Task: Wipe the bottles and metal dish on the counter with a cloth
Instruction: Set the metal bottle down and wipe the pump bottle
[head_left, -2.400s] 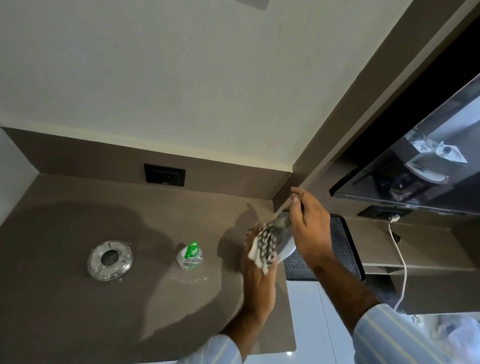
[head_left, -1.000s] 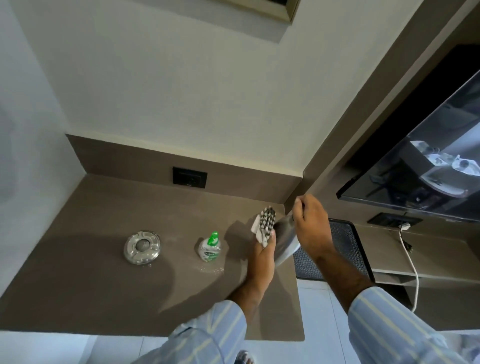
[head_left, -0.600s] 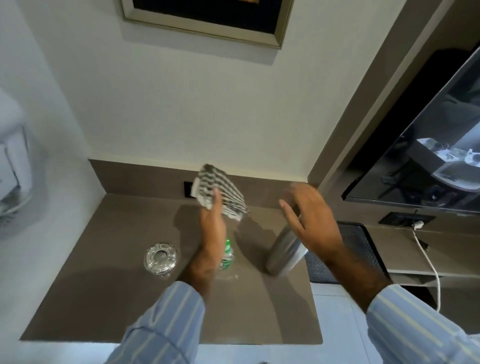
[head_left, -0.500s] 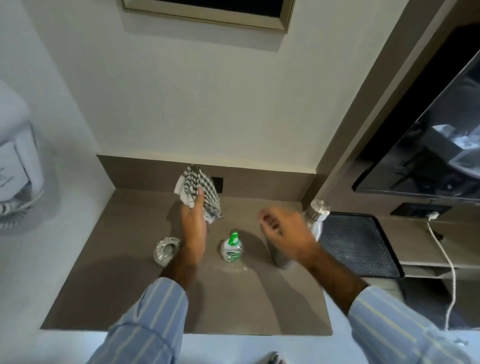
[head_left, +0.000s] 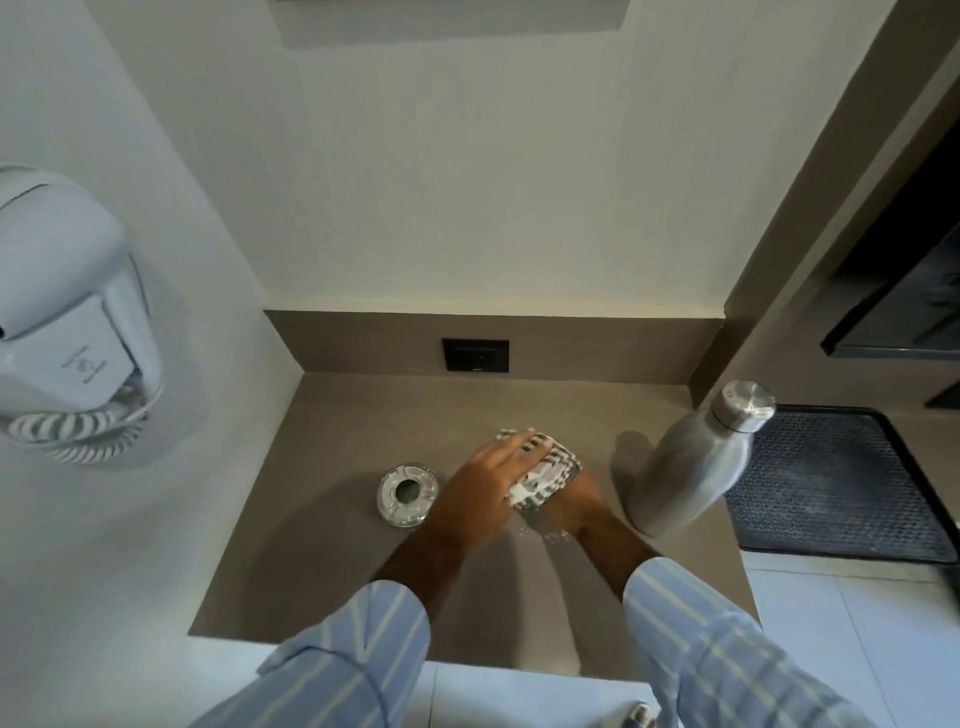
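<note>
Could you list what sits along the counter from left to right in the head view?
Metal dish → left hand → cloth → steel bottle → black mat.

White wall-mounted hair dryer (head_left: 67, 306) left; black socket (head_left: 475, 355) on backsplash; dark mat (head_left: 831, 483) right of counter

- Counter (head_left: 322, 545): flat brown-grey, matt; the low back panel is coloured the same.
- Cloth (head_left: 545, 470): white, checked with dark grey-green lines.
- Steel bottle (head_left: 691, 467): brushed silver all over, cap included.
- Dish (head_left: 408, 493): shiny silver rim, dark centre.
- Sleeves (head_left: 717, 649): pale blue with lighter stripes.
- Wall (head_left: 467, 182): plain off-white.
- Socket (head_left: 475, 355): black.
- Mat (head_left: 831, 483): black, with a fine repeated mesh pattern.
- Hair dryer (head_left: 62, 312): white, with a coiled white cord showing dark bands.
</note>
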